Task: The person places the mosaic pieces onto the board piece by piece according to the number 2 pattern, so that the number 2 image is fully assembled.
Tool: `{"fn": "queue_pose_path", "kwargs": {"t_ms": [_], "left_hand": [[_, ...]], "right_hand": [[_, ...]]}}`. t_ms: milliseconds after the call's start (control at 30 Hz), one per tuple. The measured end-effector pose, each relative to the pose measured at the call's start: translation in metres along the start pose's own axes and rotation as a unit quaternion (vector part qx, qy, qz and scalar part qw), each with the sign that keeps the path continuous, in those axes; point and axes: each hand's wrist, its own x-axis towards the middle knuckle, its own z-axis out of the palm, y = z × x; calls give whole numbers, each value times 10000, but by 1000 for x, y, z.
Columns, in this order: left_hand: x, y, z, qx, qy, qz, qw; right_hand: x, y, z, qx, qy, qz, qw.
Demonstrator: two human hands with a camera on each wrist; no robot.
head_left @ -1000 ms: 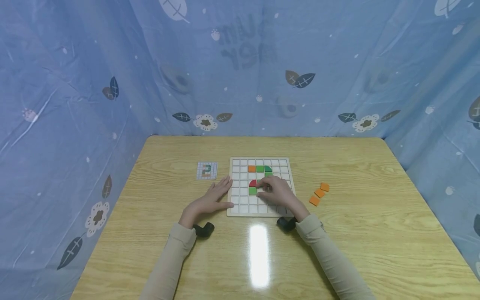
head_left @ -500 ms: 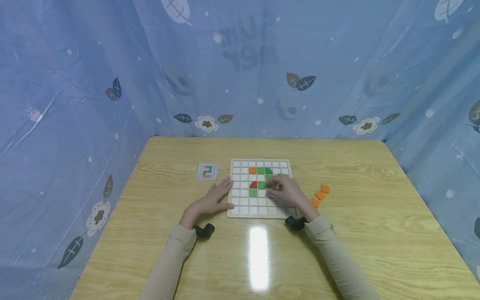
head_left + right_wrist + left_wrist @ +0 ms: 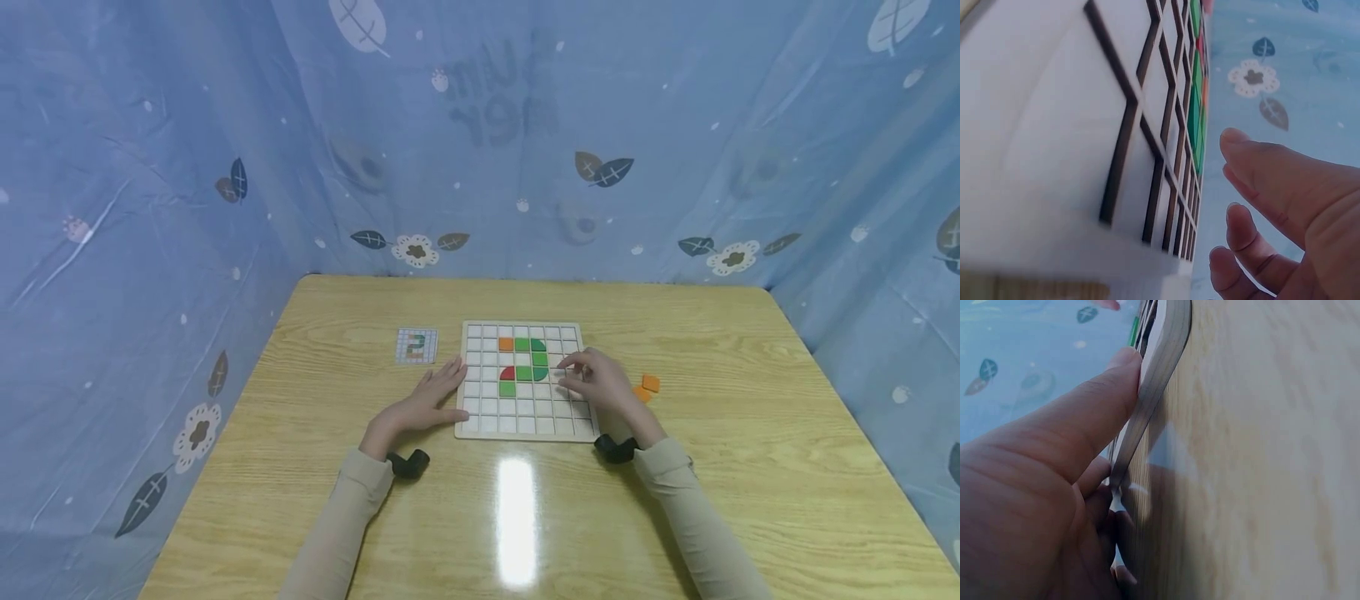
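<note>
A white grid board (image 3: 480,425) with a pale wooden frame lies mid-table. Set in its squares are an orange tile (image 3: 506,343), several green square tiles (image 3: 522,373), a red quarter-round tile (image 3: 507,373) and two dark green quarter-rounds (image 3: 540,374). My left hand (image 3: 420,404) rests against the board's left edge, thumb (image 3: 1100,406) and fingers extended. Over the board's right side is my right hand (image 3: 603,383), its thumb and index finger apart with nothing between them. In the right wrist view, the fingers (image 3: 1254,240) are loosely bent beside the grid.
Loose orange tiles (image 3: 650,383) lie right of the board, partly covered by the right hand. A small card (image 3: 416,345) with a coloured grid pattern sits to the board's left. Blue patterned curtains (image 3: 495,167) surround the wooden table (image 3: 750,467).
My right hand has moved rightward off the tiles, uncovering the dark green quarter-round in the lower row and covering part of the orange tiles. The left hand has stayed put.
</note>
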Motion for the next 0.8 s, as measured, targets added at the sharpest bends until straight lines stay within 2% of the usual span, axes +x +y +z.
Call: {"fn": "queue_pose_path", "kwargs": {"t_ms": [233,500,800], "left_hand": [[0,0,1,10,48,37,10000],[0,0,0,51,26,70,10000],[-1,0,0,35,22,57,10000]], "right_hand": [[-7,10,-13,-46,24,116,9999],[-13,22,-24,-251,257,-82,9993],[-20,32,-37,-327,426,51,9985]]}}
